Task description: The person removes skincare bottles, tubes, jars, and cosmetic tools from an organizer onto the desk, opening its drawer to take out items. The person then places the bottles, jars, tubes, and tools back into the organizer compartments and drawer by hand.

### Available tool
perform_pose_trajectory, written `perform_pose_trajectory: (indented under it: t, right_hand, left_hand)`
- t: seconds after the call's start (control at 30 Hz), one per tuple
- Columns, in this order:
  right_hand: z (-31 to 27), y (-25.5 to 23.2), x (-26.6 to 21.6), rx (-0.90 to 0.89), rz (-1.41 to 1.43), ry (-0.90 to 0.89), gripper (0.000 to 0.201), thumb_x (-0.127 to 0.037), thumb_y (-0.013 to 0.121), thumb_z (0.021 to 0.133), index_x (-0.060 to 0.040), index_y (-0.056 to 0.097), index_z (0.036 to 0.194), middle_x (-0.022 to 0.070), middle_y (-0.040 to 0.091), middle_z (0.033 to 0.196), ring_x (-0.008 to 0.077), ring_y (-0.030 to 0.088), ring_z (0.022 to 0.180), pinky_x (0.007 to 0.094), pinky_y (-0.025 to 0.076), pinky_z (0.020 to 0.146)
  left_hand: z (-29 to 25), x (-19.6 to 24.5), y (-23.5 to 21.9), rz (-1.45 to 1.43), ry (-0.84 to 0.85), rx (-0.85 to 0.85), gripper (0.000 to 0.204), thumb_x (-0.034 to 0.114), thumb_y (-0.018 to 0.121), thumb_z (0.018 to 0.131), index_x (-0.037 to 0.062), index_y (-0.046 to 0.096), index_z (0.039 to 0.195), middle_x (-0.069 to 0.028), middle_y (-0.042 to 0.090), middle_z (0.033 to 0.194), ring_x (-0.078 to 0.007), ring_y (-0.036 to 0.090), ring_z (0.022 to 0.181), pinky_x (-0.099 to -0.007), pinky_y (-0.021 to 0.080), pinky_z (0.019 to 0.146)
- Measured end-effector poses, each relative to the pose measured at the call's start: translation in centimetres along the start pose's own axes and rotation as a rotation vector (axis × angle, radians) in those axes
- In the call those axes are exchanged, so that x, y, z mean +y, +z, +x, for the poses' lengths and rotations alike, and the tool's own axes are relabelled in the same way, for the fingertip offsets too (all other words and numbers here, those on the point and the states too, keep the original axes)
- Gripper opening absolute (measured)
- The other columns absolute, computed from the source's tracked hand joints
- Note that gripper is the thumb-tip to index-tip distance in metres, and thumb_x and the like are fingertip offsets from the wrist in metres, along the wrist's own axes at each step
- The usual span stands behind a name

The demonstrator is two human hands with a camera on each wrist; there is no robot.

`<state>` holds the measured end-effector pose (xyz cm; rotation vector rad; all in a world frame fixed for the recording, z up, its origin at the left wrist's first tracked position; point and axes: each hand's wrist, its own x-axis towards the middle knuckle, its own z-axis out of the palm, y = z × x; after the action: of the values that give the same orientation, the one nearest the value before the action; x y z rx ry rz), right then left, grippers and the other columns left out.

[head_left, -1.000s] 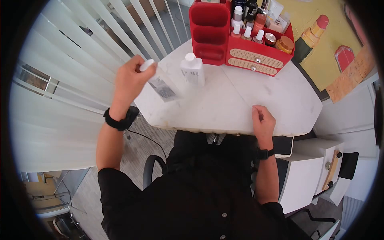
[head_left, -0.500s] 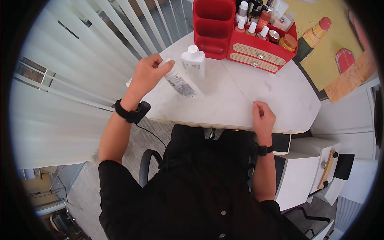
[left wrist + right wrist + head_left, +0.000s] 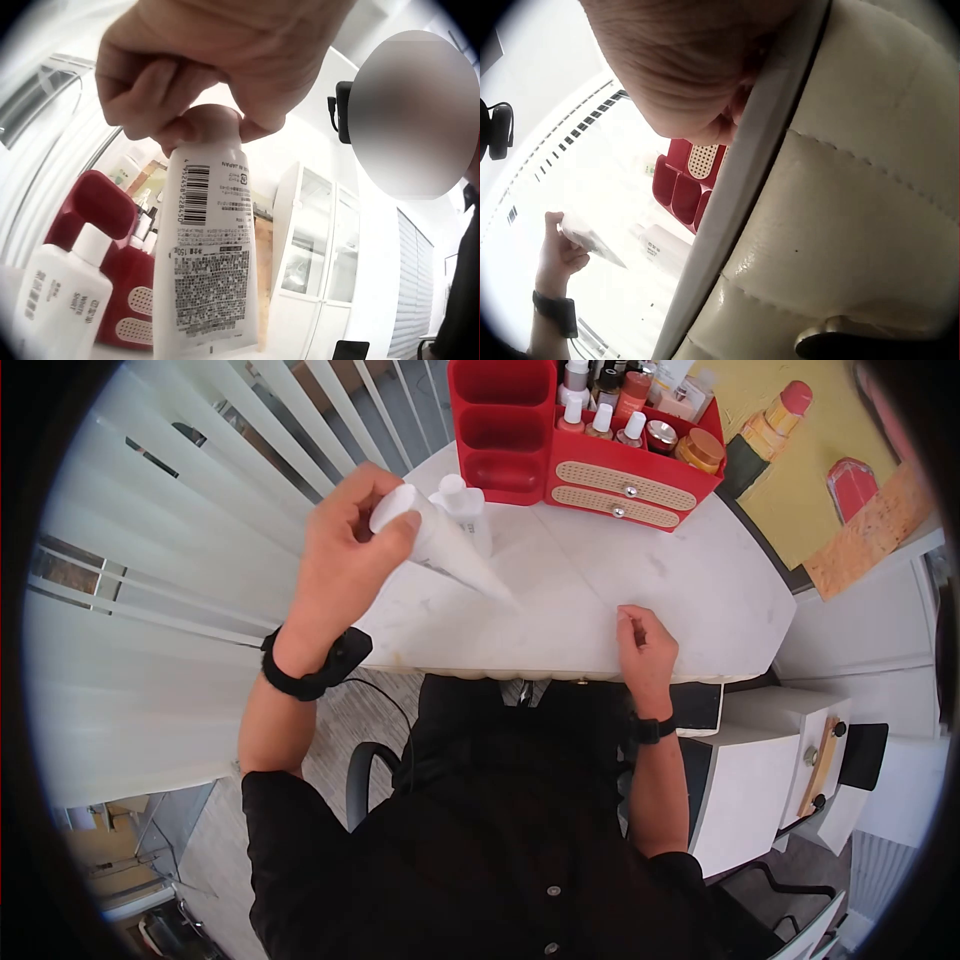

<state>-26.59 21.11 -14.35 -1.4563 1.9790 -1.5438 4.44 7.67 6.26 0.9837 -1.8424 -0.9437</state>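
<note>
My left hand [image 3: 345,560] pinches a white squeeze tube [image 3: 450,550] by its cap between thumb and fingers. The tube tilts, cap toward the head camera and flat end pointing down and right. In the left wrist view, the tube's back [image 3: 206,232] shows a barcode and dense small print. Just behind it, a white bottle [image 3: 468,520] with a white cap stands upright on the marble-patterned table [image 3: 560,610]. My right hand [image 3: 646,652] rests at the table's front edge, fingers loosely curled, with nothing seen in it.
A red cosmetics organizer [image 3: 625,485] with small drawers stands at the table's back, holding nail polish bottles [image 3: 600,422] and an orange-lidded jar [image 3: 700,450]. White vertical blinds [image 3: 190,560] hang close on the left. A white drawer cabinet [image 3: 750,785] stands at the right.
The tube swung right with my left hand, then tipped and rose so its cap faces the head camera and its printed label turned away. My right hand stayed at the table edge.
</note>
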Motion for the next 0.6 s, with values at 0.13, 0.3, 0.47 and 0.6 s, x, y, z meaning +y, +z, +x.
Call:
perform_pose_trajectory:
  t: [0.13, 0.3, 0.47, 0.6]
  right_hand:
    - [-0.1, 0.0, 0.0, 0.012, -0.004, -0.022, 0.009, -0.007, 0.072, 0.092, -0.0037, 0.073, 0.101, 0.0076, 0.07, 0.076, 0.0142, 0.066, 0.064, 0.0273, 0.051, 0.059]
    - [-0.1, -0.1, -0.3, 0.013, -0.004, -0.025, 0.009, -0.008, 0.071, 0.092, -0.0038, 0.073, 0.1, 0.0083, 0.07, 0.076, 0.0149, 0.066, 0.063, 0.0275, 0.051, 0.059]
    - [0.0, -0.2, -0.9, 0.017, -0.013, -0.052, 0.008, -0.007, 0.071, 0.092, -0.0035, 0.072, 0.1, 0.0088, 0.07, 0.077, 0.0156, 0.066, 0.062, 0.0281, 0.051, 0.057]
    - [0.1, -0.1, -0.8, 0.008, -0.025, -0.094, 0.008, -0.007, 0.072, 0.092, -0.0036, 0.072, 0.099, 0.0088, 0.07, 0.076, 0.0163, 0.066, 0.062, 0.0284, 0.051, 0.057]
  left_hand:
    - [0.5, 0.6, 0.9, -0.105, -0.022, -0.039, 0.019, 0.007, 0.066, 0.086, 0.0019, 0.06, 0.104, -0.0004, 0.06, 0.09, -0.005, 0.053, 0.081, -0.0227, 0.045, 0.073]
    - [-2.7, -0.8, 3.6, 0.045, 0.089, -0.027, 0.034, 0.001, 0.065, 0.079, 0.0023, 0.058, 0.112, -0.0008, 0.058, 0.093, -0.0061, 0.054, 0.084, -0.0208, 0.044, 0.076]
    - [-7.3, -7.0, 6.5, -0.023, 0.01, 0.038, 0.045, -0.003, 0.065, 0.078, 0.0007, 0.053, 0.121, -0.0037, 0.058, 0.104, -0.008, 0.056, 0.079, -0.0238, 0.047, 0.071]
    - [-9.1, -9.3, 6.4, 0.186, -0.196, -0.017, 0.043, 0.002, 0.066, 0.078, 0.0018, 0.052, 0.119, -0.0046, 0.058, 0.103, -0.0039, 0.046, 0.064, -0.0213, 0.038, 0.057]
